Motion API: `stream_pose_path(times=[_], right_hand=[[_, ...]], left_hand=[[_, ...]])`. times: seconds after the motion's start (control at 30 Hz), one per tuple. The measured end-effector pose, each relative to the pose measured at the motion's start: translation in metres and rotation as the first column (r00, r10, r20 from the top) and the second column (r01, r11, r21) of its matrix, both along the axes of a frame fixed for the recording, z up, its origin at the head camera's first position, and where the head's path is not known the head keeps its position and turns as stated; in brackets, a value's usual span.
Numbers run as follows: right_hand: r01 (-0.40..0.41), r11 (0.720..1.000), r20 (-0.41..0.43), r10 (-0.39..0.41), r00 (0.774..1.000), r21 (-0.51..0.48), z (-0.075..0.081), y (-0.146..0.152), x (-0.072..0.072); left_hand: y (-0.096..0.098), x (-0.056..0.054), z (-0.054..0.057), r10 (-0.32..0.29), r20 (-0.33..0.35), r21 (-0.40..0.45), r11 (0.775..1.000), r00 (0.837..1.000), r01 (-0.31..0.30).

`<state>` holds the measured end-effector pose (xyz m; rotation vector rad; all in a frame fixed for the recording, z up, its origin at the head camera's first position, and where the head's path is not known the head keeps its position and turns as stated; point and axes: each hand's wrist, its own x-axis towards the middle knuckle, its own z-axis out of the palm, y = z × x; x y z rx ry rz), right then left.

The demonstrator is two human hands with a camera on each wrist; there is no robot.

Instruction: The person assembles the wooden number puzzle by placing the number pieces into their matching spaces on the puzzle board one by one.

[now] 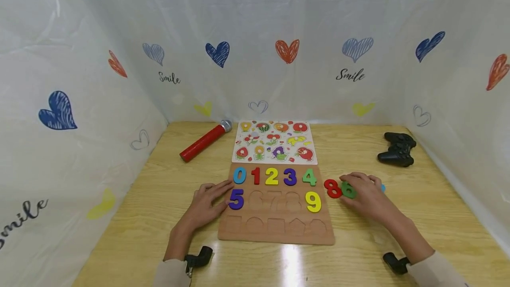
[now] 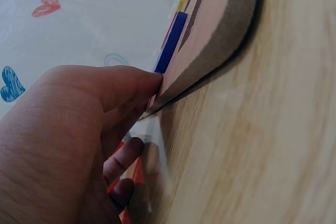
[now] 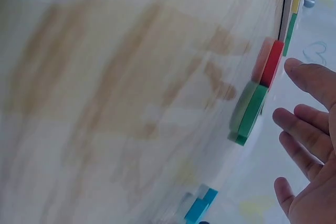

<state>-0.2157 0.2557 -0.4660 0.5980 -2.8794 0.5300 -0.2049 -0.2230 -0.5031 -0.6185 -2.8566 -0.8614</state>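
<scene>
A wooden number board [image 1: 276,229] lies on the table with 0 to 5 and 9 in its recesses. My left hand [image 1: 206,205] rests at the board's left edge, with its thumb beside the purple number 5 [image 1: 236,199] and its fingers extended. Just right of the board lie a red number 8 [image 1: 332,188] and a green number 6 [image 1: 348,190], side by side. Above the 6 hovers my right hand [image 1: 367,194], fingers spread and apart from the pieces in the right wrist view. It partly hides a blue piece [image 3: 200,206] farther right.
Behind the number board lies a fruit puzzle board [image 1: 275,143]. A red microphone [image 1: 204,142] is at the back left and a black game controller [image 1: 397,149] at the back right. A white curtain [image 1: 255,87] with printed hearts surrounds the wooden table [image 1: 151,198].
</scene>
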Motion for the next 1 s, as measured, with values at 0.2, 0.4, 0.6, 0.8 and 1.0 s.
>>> stream_pose_path(times=[0.2,0.4,0.6,0.8,1.0], right_hand=[[0.024,1.000,0.014,-0.024,1.000,0.019,-0.001,0.008,-0.003],[0.014,0.999,0.012,-0.015,1.000,0.032,-0.001,0.019,-0.006],[0.008,0.999,0.036,-0.009,0.999,0.040,-0.001,0.026,-0.008],[0.001,1.000,0.067,-0.003,0.998,0.028,-0.004,0.027,-0.011],[0.005,0.999,0.077,-0.008,0.997,0.035,-0.004,0.024,-0.010]], left_hand=[[-0.001,0.000,0.002,-0.002,-0.006,-0.002,1.000,1.000,0.002],[0.001,0.000,0.005,-0.015,-0.010,0.009,1.000,1.000,0.015],[0.002,0.000,0.006,-0.010,-0.010,0.006,1.000,1.000,0.010],[0.000,0.001,0.006,-0.003,-0.005,0.000,1.000,1.000,0.003],[0.000,0.002,0.004,-0.009,-0.003,0.007,1.000,1.000,0.009]])
